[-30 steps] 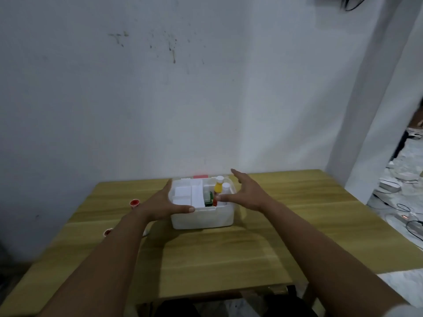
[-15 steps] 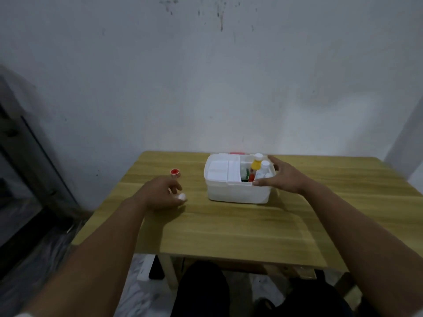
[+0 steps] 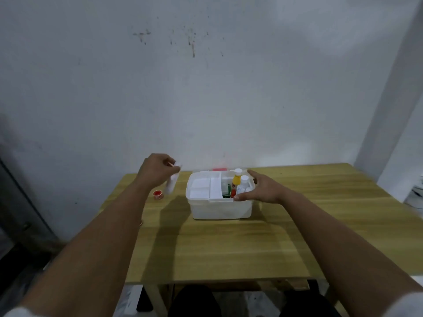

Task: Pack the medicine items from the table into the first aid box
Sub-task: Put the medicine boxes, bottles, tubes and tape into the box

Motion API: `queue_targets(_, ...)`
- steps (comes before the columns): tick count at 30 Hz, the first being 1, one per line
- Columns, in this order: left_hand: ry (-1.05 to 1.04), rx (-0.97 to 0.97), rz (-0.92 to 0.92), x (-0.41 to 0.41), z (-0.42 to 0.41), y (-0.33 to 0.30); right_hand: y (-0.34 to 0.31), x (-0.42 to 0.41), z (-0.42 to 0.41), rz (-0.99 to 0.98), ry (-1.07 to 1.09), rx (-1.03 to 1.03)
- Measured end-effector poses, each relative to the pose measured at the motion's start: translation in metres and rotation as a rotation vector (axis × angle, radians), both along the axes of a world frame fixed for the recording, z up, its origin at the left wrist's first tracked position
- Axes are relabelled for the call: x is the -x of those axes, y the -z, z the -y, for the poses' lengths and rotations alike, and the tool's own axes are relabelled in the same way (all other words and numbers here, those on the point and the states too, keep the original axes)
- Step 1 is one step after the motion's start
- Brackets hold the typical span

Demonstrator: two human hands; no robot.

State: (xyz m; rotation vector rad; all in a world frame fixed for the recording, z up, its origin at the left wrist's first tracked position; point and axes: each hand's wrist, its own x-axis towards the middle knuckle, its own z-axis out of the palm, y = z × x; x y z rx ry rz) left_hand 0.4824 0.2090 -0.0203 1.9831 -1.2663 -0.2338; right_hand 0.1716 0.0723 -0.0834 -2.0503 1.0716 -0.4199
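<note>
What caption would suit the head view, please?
Left hand lifts a white tube beside the white plastic first aid box, steadied by right hand.

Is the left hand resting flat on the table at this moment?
No, the left hand is raised above the table, holding a white tube-like item that hangs from its fingers.

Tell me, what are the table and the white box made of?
The table looks like wood or a wood-look laminate: yellowish planks with grain streaks and a dull sheen. The first aid box seems to be plastic: smooth, matte white, with molded rounded corners and thin walls.
</note>
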Motion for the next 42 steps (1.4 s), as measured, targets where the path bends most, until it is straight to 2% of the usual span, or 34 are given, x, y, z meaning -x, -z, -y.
queue_targets(3, 0.014, 0.004, -0.249, 0.029, 0.029, -0.016, 0.000, 0.001, 0.001, 0.004, -0.005, -0.011)
queue_targets(8, 0.027, -0.162, -0.324, 0.072, 0.067, 0.003, 0.000, 0.000, 0.003, -0.008, 0.001, -0.026)
queue_targets(11, 0.003, -0.207, -0.270, 0.083, 0.081, 0.018, -0.001, 0.000, 0.007, 0.005, -0.019, -0.033)
queue_targets(18, -0.021, -0.271, 0.095, 0.086, 0.086, 0.029, 0.001, 0.000, 0.007, 0.004, -0.038, -0.018)
queue_targets(25, -0.045, -0.153, 0.080, 0.047, 0.057, 0.031, 0.000, 0.001, 0.004, 0.038, -0.058, -0.019)
queue_targets(33, -0.273, -0.004, 0.039, -0.032, -0.019, 0.035, 0.005, 0.001, 0.007, 0.069, -0.042, -0.023)
queue_targets(35, -0.312, -0.081, 0.031, -0.052, -0.041, 0.043, 0.004, 0.000, 0.005, 0.073, -0.044, -0.022)
queue_targets(39, -0.322, -0.401, -0.036, -0.075, -0.081, 0.080, 0.001, 0.000, -0.001, 0.095, -0.050, -0.032)
queue_targets(42, -0.299, -0.457, -0.037, -0.079, -0.094, 0.104, 0.001, 0.000, -0.003, 0.074, -0.019, -0.036)
